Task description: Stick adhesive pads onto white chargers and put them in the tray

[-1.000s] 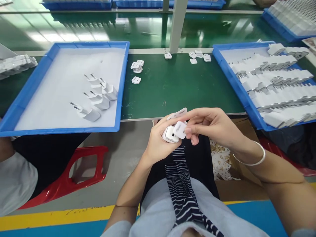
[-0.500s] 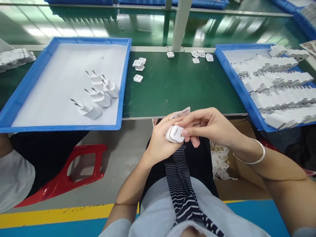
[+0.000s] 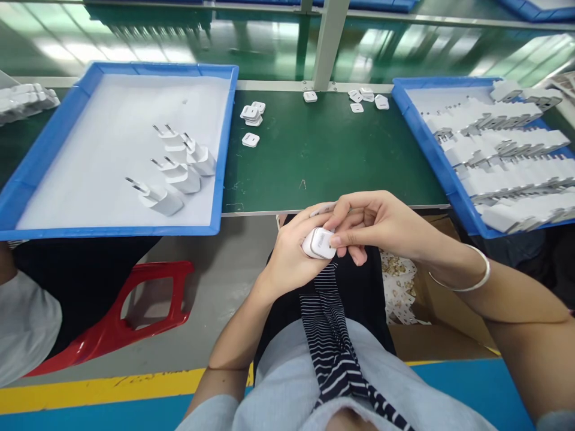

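My left hand (image 3: 290, 254) is closed around a white plug charger (image 3: 309, 246), its printed end facing up and to the right. On that end lies a white face plate (image 3: 322, 242) with grey lettering and a small slot. The thumb and fingers of my right hand (image 3: 375, 224) pinch at the plate's right edge. A second white printed piece (image 3: 322, 208) shows between the fingers of my left hand, mostly covered. The charger's pins are hidden in my palm.
To the left, a blue tray (image 3: 217, 179) holds several white plug chargers (image 3: 164, 200). Another blue tray (image 3: 422, 140) on the right is packed with chargers in rows. Loose face plates (image 3: 250, 139) lie on the green table (image 3: 287, 155). A neighbour's sleeve (image 3: 31, 323) and a red stool (image 3: 179, 287) are at lower left.
The face plate now sits closer to flush on the charger. My right fingers have shifted slightly left, covering more of the second printed piece.
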Demonstrator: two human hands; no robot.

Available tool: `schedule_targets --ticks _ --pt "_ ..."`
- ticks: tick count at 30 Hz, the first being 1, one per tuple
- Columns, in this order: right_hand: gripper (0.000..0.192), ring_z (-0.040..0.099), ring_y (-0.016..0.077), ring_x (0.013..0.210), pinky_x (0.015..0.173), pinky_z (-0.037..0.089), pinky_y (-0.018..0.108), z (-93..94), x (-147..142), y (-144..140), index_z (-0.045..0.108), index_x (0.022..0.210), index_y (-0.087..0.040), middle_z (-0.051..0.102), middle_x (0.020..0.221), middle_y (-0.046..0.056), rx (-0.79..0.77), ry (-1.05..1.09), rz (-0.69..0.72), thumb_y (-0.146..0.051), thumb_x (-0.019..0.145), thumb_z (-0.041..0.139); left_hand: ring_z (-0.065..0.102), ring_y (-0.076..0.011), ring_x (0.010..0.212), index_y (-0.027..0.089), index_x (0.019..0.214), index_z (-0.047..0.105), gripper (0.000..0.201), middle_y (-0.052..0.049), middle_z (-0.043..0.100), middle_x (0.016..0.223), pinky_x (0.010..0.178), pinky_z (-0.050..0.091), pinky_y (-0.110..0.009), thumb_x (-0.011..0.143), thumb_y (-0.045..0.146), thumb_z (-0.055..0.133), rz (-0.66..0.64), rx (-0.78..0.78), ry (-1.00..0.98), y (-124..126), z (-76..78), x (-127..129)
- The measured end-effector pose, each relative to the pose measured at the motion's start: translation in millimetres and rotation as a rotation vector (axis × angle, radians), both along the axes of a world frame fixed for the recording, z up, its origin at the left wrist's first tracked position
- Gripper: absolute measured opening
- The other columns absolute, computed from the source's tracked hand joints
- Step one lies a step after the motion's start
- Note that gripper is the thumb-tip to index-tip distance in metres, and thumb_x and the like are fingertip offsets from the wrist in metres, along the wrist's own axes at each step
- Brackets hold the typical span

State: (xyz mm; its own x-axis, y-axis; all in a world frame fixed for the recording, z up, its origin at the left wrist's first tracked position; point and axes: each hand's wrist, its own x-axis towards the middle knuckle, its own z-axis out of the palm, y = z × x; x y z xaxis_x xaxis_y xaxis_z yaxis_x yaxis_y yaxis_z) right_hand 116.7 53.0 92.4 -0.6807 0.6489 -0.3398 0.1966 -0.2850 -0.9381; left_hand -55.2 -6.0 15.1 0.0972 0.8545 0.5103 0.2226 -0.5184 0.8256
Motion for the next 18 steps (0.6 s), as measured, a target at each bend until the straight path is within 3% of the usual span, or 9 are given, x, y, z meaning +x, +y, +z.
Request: schedule_targets --ticks 9,18 --pt "0.026 0.064 0.0095 0.042 0.041 0.053 0.018 0.5 -0.4 2.5 0.067 0.073 -0.015 0.072 0.059 0.000 -0.030 -0.018 -0.004 -0.029 0.073 0.089 0.071 -0.0254 0.116 0.020 0.117 0.071 0.041 -0.010 0.072 0.129 0.099 0.060 -0.038 0.077 0.009 0.077 -0.013 -0.032 0.024 -0.1 -2.3 1.6" --pt "0.029 0.063 0.0100 0.041 0.040 0.051 0.018 -1.0 0.0 5.5 0.065 0.077 -0.016 0.071 0.058 -0.001 -0.033 -0.049 0.036 -0.031 0.073 0.089 0.072 -0.0239 0.114 0.019 0.112 0.072 0.037 -0.009 0.074 0.125 0.095 0.061 -0.035 0.078 0.008 0.074 -0.011 -0.034 0.050 1.5 -3.2 3.1"
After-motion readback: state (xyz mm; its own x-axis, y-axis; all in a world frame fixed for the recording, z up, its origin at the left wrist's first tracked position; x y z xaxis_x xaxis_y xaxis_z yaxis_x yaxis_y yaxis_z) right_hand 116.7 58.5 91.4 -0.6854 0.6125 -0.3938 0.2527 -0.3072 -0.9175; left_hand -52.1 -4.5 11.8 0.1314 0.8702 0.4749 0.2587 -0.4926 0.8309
